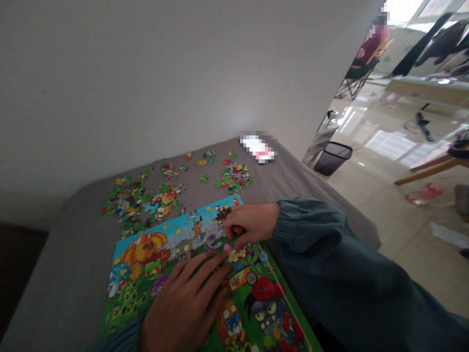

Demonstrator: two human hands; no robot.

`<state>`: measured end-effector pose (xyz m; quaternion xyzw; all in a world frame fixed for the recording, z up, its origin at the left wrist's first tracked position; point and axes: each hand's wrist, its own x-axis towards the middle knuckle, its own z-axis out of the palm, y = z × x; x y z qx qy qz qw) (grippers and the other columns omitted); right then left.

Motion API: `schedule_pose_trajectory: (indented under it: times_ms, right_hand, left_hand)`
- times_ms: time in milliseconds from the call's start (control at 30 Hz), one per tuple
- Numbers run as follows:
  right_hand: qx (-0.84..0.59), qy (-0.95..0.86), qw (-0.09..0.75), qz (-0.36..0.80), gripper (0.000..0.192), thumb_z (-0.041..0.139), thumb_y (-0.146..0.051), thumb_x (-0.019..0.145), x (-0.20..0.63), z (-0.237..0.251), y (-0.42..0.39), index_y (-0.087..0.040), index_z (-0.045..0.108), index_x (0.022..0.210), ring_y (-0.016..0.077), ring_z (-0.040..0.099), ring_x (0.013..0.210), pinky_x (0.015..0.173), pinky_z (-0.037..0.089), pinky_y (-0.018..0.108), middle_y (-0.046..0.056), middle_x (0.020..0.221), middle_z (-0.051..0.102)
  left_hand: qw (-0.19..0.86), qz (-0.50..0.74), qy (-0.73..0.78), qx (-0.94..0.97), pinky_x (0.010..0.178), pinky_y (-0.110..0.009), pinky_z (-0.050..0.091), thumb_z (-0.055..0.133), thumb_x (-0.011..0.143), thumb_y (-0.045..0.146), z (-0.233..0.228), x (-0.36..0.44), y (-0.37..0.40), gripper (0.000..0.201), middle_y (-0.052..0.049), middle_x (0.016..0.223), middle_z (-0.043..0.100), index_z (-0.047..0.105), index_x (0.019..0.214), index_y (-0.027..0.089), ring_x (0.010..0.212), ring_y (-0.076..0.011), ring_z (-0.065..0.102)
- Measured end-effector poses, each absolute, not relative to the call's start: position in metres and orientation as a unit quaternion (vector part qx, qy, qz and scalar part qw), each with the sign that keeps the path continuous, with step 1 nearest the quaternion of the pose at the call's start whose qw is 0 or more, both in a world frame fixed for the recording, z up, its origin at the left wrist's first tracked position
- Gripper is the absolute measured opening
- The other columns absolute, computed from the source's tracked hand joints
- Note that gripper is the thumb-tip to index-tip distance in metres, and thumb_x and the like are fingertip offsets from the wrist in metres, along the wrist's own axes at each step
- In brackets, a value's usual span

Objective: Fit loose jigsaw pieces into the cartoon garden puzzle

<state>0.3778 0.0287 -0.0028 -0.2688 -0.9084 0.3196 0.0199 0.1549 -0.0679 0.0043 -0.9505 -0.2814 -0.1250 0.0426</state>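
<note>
A colourful jigsaw puzzle board (pixel 146 303) with cartoon zombies, pumpkins and plants lies on the cloth-covered table in front of me. My left hand (pixel 186 298) rests flat on it, fingers stretched out and slightly apart, hiding part of the picture. Over the board's upper right part, my right hand (pixel 252 222) has its fingers bent down and drawn together close to the surface. Whatever is between those fingertips is hidden. Just below them, small puzzle pieces (pixel 240 254) with cut outlines sit in the picture.
Beyond the board, loose puzzle pieces (pixel 128 200) lie heaped at the left, with another pile (pixel 236 177) farther right. A lit phone (pixel 257 148) lies near the table's far corner. A waste bin (pixel 333 157) stands on the floor; a wall rises behind the table.
</note>
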Motion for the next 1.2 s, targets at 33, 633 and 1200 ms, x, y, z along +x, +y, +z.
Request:
schedule_pose_trajectory:
  times_ms: [33,633,1200]
  right_hand:
    - [-0.268,-0.908,0.02,0.321,0.025,0.074,-0.029,0.075,0.378,-0.003,0.029,-0.013,0.064,0.091,0.0103,0.047,0.068,0.065,0.034,0.022,-0.003,0.07,0.053]
    - [-0.286,-0.908,0.017,0.307,0.025,0.073,-0.033,0.075,0.373,0.0,0.026,-0.014,0.063,0.089,0.0108,0.047,0.068,0.062,0.033,0.022,-0.002,0.07,0.054]
    - [-0.267,-0.904,0.035,0.333,0.023,0.074,-0.026,0.074,0.377,-0.006,0.03,-0.014,0.063,0.09,0.0096,0.048,0.068,0.063,0.035,0.021,-0.004,0.07,0.051]
  left_hand:
    - [0.042,-0.122,-0.279,-0.952,0.082,-0.038,0.048,0.049,0.088,0.023,0.004,0.154,-0.068,0.031,-0.001,0.119,0.067,0.064,0.115,0.022,0.102,-0.0233,0.059]
    - [0.049,-0.109,-0.287,-0.95,0.08,-0.04,0.052,0.051,0.088,0.028,0.004,0.142,-0.065,0.026,0.001,0.111,0.069,0.066,0.11,0.028,0.101,-0.023,0.061]
    - [0.05,-0.104,-0.279,-0.953,0.081,-0.039,0.054,0.054,0.088,0.029,0.0,0.142,-0.065,0.032,0.001,0.117,0.066,0.062,0.119,0.029,0.105,-0.0226,0.059]
